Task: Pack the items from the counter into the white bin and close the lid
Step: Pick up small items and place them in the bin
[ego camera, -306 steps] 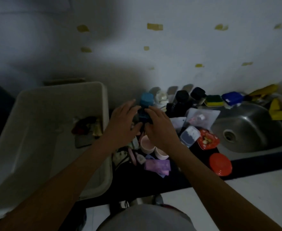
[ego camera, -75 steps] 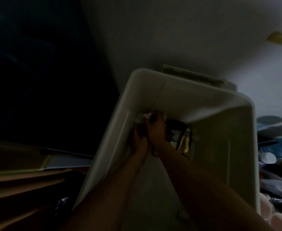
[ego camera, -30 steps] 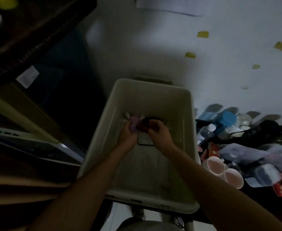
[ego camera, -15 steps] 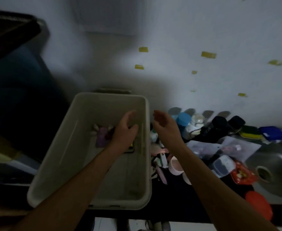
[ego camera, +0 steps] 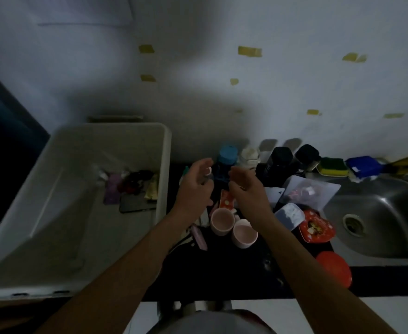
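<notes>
The white bin (ego camera: 53, 239) stands open at the left, with a purple packet (ego camera: 111, 189), a dark bundle (ego camera: 137, 180) and a phone-like slab (ego camera: 135, 206) at its far end. My left hand (ego camera: 195, 186) and right hand (ego camera: 246, 191) hover over the dark counter (ego camera: 222, 268), fingers relaxed, holding nothing. Between them stands a blue-capped bottle (ego camera: 225, 156). Two pink cups (ego camera: 233, 227) sit just below my wrists. Black bottles (ego camera: 292, 162) stand at the back.
A steel sink (ego camera: 386, 220) fills the right side. A red tin (ego camera: 316, 225), a red lid (ego camera: 334, 268), a clear bag (ego camera: 306, 191) and a small clear box (ego camera: 289, 214) lie near it. A yellow-green sponge (ego camera: 331, 167) and a blue box (ego camera: 364, 165) sit behind. A wall rises behind the counter.
Both hands have left the bin, where they set down items, and moved right over the counter. They now flank the blue-capped bottle. The view has swung right too.
</notes>
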The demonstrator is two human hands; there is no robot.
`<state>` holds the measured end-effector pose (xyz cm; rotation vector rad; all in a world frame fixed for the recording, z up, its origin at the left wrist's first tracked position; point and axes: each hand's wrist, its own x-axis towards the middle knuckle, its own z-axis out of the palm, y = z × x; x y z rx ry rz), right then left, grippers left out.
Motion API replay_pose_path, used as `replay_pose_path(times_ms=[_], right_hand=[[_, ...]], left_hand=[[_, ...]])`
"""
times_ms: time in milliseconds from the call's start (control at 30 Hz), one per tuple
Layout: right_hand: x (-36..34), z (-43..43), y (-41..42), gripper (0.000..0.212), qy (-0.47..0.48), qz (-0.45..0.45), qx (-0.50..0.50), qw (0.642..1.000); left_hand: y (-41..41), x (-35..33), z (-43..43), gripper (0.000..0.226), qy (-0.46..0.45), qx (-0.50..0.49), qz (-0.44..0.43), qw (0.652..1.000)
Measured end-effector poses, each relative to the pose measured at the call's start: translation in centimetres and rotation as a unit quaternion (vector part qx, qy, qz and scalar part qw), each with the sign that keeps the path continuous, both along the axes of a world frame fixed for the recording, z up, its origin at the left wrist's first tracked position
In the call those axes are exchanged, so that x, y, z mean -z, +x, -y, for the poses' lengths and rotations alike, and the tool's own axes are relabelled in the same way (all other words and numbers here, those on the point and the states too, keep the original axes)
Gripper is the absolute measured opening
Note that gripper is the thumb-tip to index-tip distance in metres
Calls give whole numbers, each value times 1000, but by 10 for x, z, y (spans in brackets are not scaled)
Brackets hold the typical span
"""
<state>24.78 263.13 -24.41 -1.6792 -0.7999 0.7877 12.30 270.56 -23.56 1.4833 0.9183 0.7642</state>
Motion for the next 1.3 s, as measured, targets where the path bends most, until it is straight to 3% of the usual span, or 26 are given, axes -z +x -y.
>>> replay_pose_path(times_ms=[367, 633, 700, 900, 1033, 1133, 1300], right_hand=[[58, 34, -7, 33, -78, -48, -118, 989], [85, 39, -23, 15, -70, 22, -255, 964], [102, 37, -26, 16, -94, -2, -267, 959], [162, 33, -36, 25, -144, 65, -310, 938], [179, 31, -46, 9, -189, 113, -367, 904], [210, 33, -49, 18, -228, 140, -393, 880], [186, 33, -54, 26, -231, 120, -383, 886]], left_hand=[[-9, 71, 63, 42, -73, -61, -56, 994], [-43, 115, 93, 31, -150, -140, -63, 977], [-48, 121, 97, 36, -164, -151, -70, 972], [-52, 138, 102, 43, -204, -195, -80, 956], [-52, 146, 106, 41, -222, -194, -84, 952], [-49, 147, 106, 42, -230, -195, -81, 950], [-47, 152, 104, 40, -238, -193, -78, 949]])
